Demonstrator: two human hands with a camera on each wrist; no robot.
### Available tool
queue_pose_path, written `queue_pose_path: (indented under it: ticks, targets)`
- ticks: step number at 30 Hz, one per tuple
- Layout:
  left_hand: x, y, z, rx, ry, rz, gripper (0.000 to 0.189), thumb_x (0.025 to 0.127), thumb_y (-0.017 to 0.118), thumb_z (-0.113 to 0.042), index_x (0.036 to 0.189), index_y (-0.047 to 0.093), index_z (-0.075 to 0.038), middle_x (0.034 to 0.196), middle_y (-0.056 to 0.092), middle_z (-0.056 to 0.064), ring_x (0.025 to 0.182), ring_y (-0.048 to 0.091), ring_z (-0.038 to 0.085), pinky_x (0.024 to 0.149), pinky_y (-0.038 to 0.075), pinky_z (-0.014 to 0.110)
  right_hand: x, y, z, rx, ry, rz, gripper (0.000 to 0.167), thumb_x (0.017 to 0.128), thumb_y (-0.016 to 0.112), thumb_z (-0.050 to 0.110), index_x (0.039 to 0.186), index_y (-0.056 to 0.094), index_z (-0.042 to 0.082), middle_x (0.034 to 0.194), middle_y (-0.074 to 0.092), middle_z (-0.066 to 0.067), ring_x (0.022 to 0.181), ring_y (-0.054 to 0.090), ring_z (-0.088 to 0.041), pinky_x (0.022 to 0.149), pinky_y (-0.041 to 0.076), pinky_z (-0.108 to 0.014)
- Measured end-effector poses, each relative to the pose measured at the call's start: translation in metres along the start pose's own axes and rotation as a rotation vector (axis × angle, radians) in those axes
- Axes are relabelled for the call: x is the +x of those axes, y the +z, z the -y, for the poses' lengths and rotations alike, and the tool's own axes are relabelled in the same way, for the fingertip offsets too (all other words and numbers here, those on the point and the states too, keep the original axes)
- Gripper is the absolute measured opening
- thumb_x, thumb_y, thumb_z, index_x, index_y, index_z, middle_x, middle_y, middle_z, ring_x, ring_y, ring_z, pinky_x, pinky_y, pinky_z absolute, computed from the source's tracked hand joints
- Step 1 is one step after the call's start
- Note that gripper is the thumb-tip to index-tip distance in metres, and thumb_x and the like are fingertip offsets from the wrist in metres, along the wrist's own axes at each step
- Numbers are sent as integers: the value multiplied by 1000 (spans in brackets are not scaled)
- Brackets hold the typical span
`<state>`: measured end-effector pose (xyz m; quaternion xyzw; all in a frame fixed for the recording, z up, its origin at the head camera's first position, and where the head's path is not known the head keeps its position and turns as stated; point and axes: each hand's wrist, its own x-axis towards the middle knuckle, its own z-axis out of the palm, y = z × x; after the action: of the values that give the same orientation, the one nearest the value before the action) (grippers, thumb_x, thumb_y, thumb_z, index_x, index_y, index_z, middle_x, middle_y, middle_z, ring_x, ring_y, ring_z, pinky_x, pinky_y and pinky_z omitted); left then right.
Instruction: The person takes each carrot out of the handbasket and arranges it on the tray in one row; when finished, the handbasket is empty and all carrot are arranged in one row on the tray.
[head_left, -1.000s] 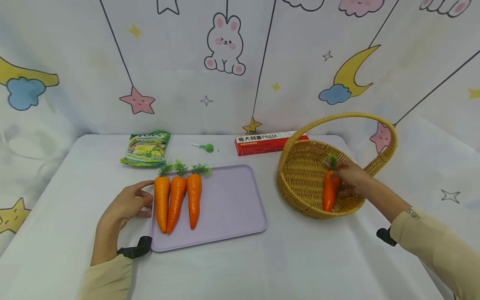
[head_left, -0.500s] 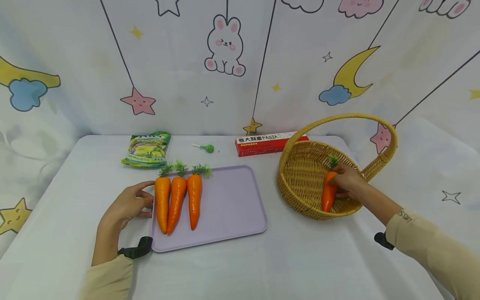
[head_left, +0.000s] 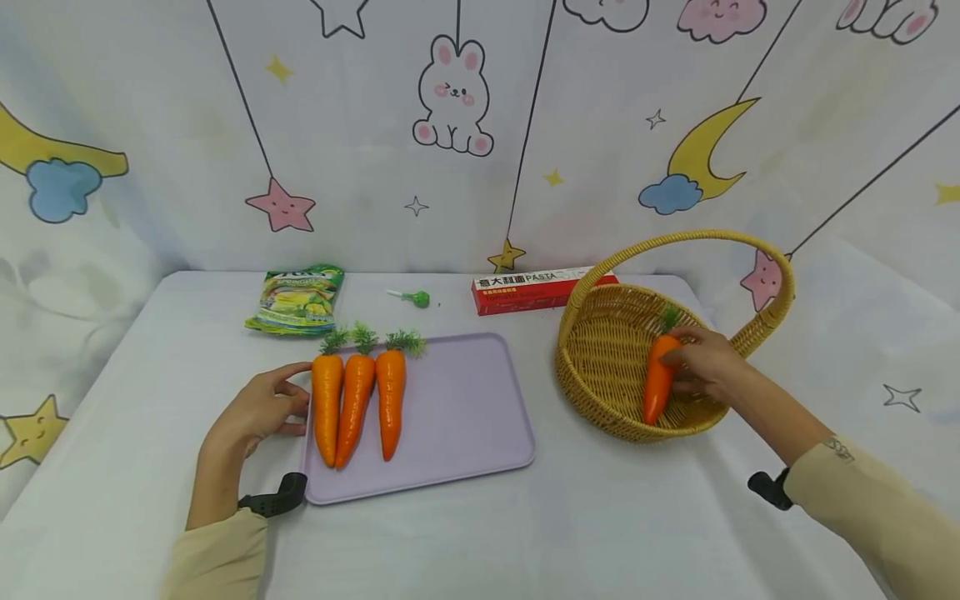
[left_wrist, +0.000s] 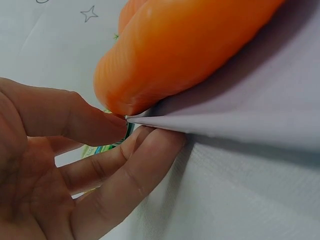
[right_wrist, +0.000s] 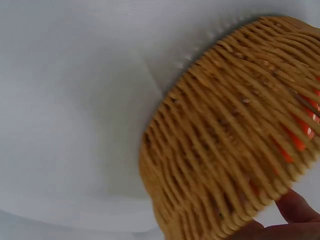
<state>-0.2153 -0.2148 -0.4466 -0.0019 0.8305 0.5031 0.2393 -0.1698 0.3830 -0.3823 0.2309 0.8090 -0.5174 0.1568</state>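
My right hand (head_left: pixel 701 362) is inside the wicker basket (head_left: pixel 596 375), fingers around the upper part of an orange toy carrot (head_left: pixel 657 387) with a green top. In the right wrist view the basket's woven wall (right_wrist: pixel 230 125) covers most of that hand, and orange shows through its gaps. My left hand (head_left: pixel 262 407) is at the left edge of the lilac tray (head_left: pixel 465 408). The left wrist view has its thumb on the tray's rim (left_wrist: pixel 165 124) and fingers beneath, pinching it. On the tray lie three carrots (head_left: pixel 357 408), side by side, leaves toward the back.
Behind the tray lie a green and yellow snack bag (head_left: pixel 298 300) and a green lollipop (head_left: pixel 420 298). A red pasta box (head_left: pixel 525 292) sits partly behind the basket. The basket's tall handle (head_left: pixel 675 239) arches over its opening. A patterned cloth (head_left: pixel 360 108) hangs along the back.
The carrot in my right hand has tilted slightly, and the fingers have shifted a little on it. My left hand keeps its place at the tray.
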Motion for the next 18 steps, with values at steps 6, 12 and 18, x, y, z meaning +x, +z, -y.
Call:
queue_pose_path:
  ticks: [6,12,18]
  targets:
    - [0,0,2,14,-7,-3,66,98,55,5,158,28,2,124,50,31,98,62,31,74,64,36,-13,-1,12,45,-20,36,70,101,58,10,159,19,4,141,36,-24,95,62,-20,86,61,-36]
    - [-2,0,3,-1,-20,-6,66,99,55,5,159,27,2,124,49,31,98,62,30,74,64,36,-26,4,19,115,-74,90,64,101,60,9,156,26,6,136,39,-20,94,63,-15,86,61,-36]
    - [-2,0,1,-4,-12,-2,66,98,53,5,159,27,1,125,49,30,100,60,31,75,64,35,-47,19,20,182,-139,157,47,101,60,8,143,42,18,139,35,-18,99,63,-17,88,61,-42]
